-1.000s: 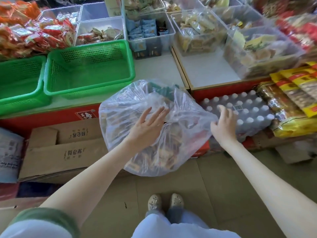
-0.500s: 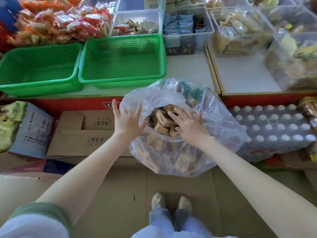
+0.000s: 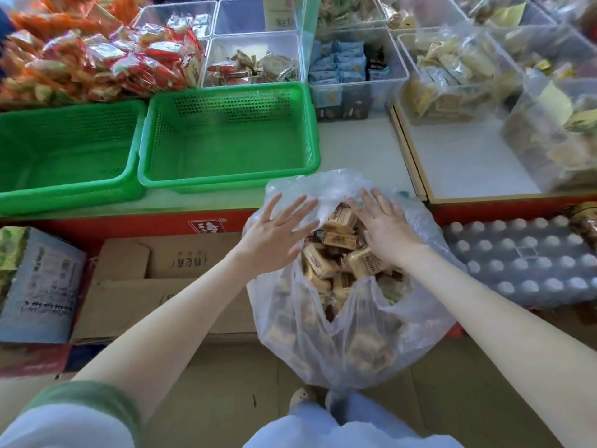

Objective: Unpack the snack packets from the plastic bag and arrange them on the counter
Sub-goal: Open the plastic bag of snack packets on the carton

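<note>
The clear plastic bag [image 3: 355,334] stood against the front of the tabletop [image 3: 355,147], its mouth wide open and heaped with small tan snack packets [image 3: 339,240]. The left hand [image 3: 274,234] lay flat, fingers spread, pressing the bag's rim outward. The right hand [image 3: 387,234] rested with straight fingers on the top packets, gripping none. The unpacking looked barely begun: I saw none of those packets laid out on the tabletop, and the green basket [image 3: 226,185] near the bag held nothing.

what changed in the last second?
Right hand moved left from the bottle pack into the plastic bag mouth, now flat on the snack packets. Left hand shifted from the bag's front to its left rim. No packet taken out; green baskets unchanged.
</note>
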